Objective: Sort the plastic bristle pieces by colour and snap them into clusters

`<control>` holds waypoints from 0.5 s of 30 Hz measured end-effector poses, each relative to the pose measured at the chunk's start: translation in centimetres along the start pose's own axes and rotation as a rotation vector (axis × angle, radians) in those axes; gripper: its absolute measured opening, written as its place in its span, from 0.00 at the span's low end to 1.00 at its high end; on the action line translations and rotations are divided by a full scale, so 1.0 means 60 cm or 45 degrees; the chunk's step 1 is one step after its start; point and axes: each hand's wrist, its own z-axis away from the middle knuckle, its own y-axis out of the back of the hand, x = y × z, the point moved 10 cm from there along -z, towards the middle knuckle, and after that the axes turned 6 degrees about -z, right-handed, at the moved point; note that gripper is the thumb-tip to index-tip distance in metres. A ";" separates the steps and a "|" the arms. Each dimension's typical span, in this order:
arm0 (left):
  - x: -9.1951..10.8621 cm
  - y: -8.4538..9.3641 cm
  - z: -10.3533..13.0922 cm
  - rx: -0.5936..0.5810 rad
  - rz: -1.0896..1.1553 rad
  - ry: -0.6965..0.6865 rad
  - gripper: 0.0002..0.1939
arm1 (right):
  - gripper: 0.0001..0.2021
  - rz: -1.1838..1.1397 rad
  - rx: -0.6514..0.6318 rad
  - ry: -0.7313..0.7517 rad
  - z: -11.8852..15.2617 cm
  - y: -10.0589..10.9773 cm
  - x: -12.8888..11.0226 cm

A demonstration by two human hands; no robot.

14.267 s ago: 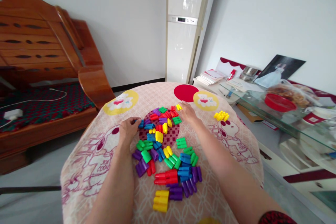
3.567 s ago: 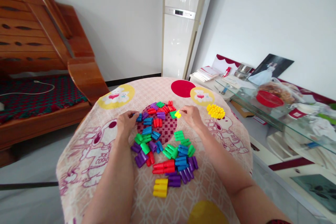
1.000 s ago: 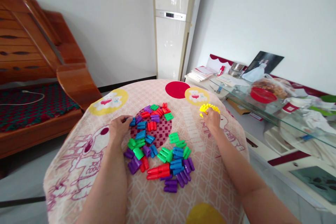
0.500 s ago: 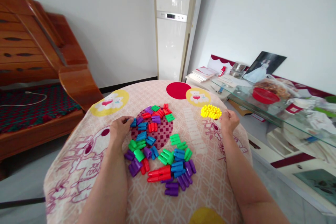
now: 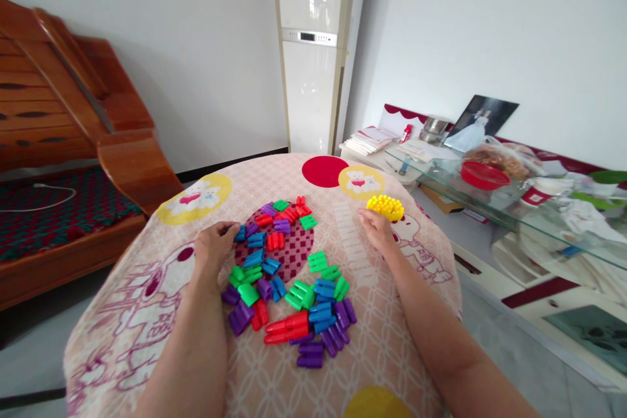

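Note:
My left hand [image 5: 215, 247] rests at the left edge of the coloured pieces, fingers closed at a blue plastic piece [image 5: 240, 234]. My right hand [image 5: 378, 230] is just in front of a heap of small yellow pieces [image 5: 386, 207], its fingers drawn together; anything in them is hidden. Ribbed, tube-like plastic pieces lie between my forearms: red pieces [image 5: 287, 326], green pieces [image 5: 300, 294], purple pieces [image 5: 310, 354] and blue pieces [image 5: 321, 312]. More pieces in these colours form a curved line along the dark red checked patch [image 5: 298, 255].
The round table wears a patterned pink cloth [image 5: 264, 385]. To the right, a glass-topped cabinet [image 5: 529, 215] holds a red bowl [image 5: 484, 175], papers [image 5: 367, 142], a paper cup [image 5: 539, 191] and a framed photo [image 5: 482, 123]. A wooden sofa [image 5: 137, 163] stands left, a tall white appliance [image 5: 308, 91] behind.
My right hand has moved left, from the right side of the yellow heap to its near left side. My left hand stays by the same blue piece. The whole view has shifted slightly.

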 end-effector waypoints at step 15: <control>-0.001 -0.010 0.006 -0.027 0.168 0.037 0.23 | 0.18 0.041 -0.078 0.033 0.012 -0.036 -0.022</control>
